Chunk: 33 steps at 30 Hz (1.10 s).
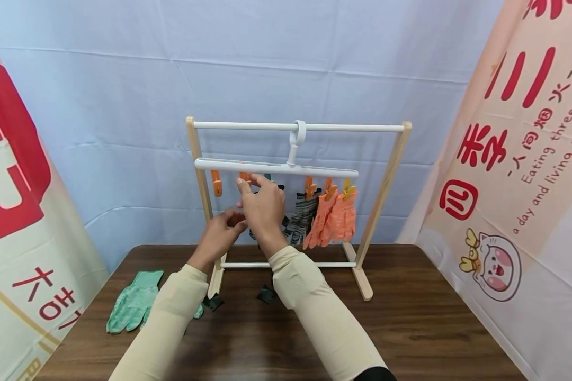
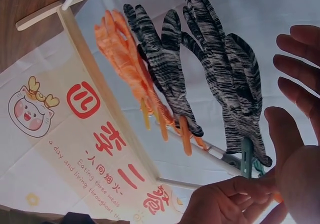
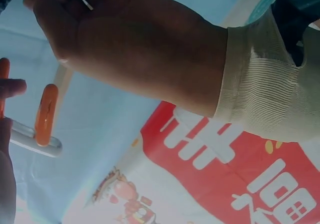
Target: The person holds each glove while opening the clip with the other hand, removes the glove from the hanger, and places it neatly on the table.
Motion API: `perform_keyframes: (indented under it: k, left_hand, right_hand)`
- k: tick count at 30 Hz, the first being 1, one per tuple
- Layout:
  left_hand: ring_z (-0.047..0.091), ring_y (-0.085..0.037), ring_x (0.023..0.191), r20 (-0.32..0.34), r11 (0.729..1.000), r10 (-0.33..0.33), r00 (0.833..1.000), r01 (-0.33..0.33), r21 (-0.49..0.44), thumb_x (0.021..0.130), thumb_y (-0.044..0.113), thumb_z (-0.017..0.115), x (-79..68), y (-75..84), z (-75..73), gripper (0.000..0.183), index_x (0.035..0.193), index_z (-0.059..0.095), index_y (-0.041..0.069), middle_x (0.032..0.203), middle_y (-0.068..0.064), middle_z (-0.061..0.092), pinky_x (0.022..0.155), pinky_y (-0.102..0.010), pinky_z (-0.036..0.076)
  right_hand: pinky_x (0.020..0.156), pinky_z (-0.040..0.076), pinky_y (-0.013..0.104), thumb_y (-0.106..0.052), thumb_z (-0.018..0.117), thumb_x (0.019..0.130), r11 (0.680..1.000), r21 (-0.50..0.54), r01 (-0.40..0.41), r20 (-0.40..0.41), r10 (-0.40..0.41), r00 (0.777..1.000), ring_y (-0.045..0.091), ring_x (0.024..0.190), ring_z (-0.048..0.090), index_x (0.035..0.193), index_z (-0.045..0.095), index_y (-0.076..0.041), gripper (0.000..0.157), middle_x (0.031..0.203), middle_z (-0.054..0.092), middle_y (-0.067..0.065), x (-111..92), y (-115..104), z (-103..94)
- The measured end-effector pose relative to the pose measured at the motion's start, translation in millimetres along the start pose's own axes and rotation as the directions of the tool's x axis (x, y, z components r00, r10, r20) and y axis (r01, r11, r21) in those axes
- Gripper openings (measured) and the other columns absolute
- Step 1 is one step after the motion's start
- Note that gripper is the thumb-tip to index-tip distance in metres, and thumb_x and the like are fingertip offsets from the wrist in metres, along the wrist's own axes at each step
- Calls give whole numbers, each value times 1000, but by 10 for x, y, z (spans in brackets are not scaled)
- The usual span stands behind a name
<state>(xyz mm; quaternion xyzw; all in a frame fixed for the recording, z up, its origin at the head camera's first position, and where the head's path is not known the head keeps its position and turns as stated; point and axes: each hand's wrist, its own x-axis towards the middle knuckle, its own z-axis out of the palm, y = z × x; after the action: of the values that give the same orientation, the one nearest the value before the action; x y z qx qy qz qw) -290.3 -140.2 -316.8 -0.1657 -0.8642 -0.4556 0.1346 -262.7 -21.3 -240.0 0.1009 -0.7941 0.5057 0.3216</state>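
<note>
High at the hanger, my right hand (image 1: pixel 264 207) pinches an orange clothespin (image 1: pixel 244 175) on the white hanger (image 1: pixel 276 169). Lower and to the left, my left hand (image 1: pixel 218 237) is raised with its fingers relaxed and nothing between them. Two black-and-grey knit gloves hang: one glove (image 2: pixel 220 78) from a dark green clothespin (image 2: pixel 246 156), another (image 1: pixel 303 216) from an orange one. My right hand partly hides the first in the head view. Orange gloves (image 1: pixel 343 218) hang at the hanger's right end. At the left end an orange clothespin (image 1: pixel 216 186) holds nothing.
Green gloves (image 1: pixel 135 301) lie on the dark wooden table (image 1: pixel 419 328) at left, partly behind my left sleeve. The hanger hooks over the top bar (image 1: pixel 352 128) of a wood-and-white rack. Printed cloths flank the table, with a pale blue cloth (image 1: pixel 248 63) behind.
</note>
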Motion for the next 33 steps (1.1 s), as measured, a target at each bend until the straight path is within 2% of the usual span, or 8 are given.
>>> perform_keyframes:
  k: [4, 8, 16, 19, 22, 28, 33]
  left_hand:
    - [58, -16, 93, -11, 999, 12, 1000, -12, 36, 91, 35, 54, 24, 65, 47, 30, 115, 58, 19, 104, 1, 61, 76, -37, 46]
    - [58, -15, 92, -26, 999, 17, 1000, -16, 43, 90, 35, 54, 58, 123, 99, 28, 113, 59, 19, 100, 2, 61, 75, -35, 47]
    - [58, -15, 96, -20, 999, 42, 999, -42, 6, 90, 41, 55, 94, 167, 186, 34, 117, 57, 19, 106, 2, 61, 81, -37, 47]
    - [59, -17, 97, -16, 1000, 28, 999, -28, -2, 89, 43, 56, 107, 173, 214, 37, 117, 57, 19, 108, 1, 61, 79, -38, 48]
    - [59, -18, 97, -12, 1000, 4, 1000, -4, 6, 89, 42, 56, 115, 185, 234, 37, 117, 57, 19, 109, 1, 61, 79, -40, 47]
    - [58, -23, 101, -12, 999, 15, 1000, -14, 47, 89, 44, 56, 127, 215, 245, 39, 118, 56, 17, 112, -4, 60, 80, -42, 47]
    - [58, -23, 98, -42, 998, 32, 999, -30, 55, 90, 39, 56, 140, 233, 234, 30, 109, 58, 16, 106, -5, 60, 78, -43, 47]
  right_hand:
    - [42, 37, 28, -44, 57, 88, 992, -116, 52, -40, -57, 998, 7, 50, 49, 113, 66, -21, 35, 103, 66, -7, 6, -16, -47]
    - [48, 39, 27, -46, 57, 87, 982, -165, 92, -64, -103, 993, 9, 58, 51, 107, 69, -21, 34, 100, 66, -8, 10, -14, -88]
    - [53, 41, 26, -38, 59, 88, 984, -96, 148, -178, -164, 970, 7, 60, 52, 89, 71, -20, 22, 73, 61, -8, 60, 75, -223]
    - [65, 42, 30, -35, 59, 89, 984, -103, 147, -234, -167, 958, 9, 69, 54, 90, 70, -18, 20, 75, 62, -7, 94, 129, -284]
    - [77, 40, 32, -32, 58, 90, 988, -104, 111, -267, -135, 954, 12, 82, 54, 95, 68, -17, 18, 85, 63, -6, 107, 181, -331]
    - [85, 38, 35, -25, 58, 91, 996, -56, 67, -250, -79, 965, 17, 95, 53, 105, 63, -10, 22, 100, 60, 1, 86, 253, -387]
    - [91, 39, 40, -28, 55, 92, 998, -63, 21, -135, -29, 990, 21, 108, 52, 115, 61, -9, 31, 111, 59, 4, 70, 288, -390]
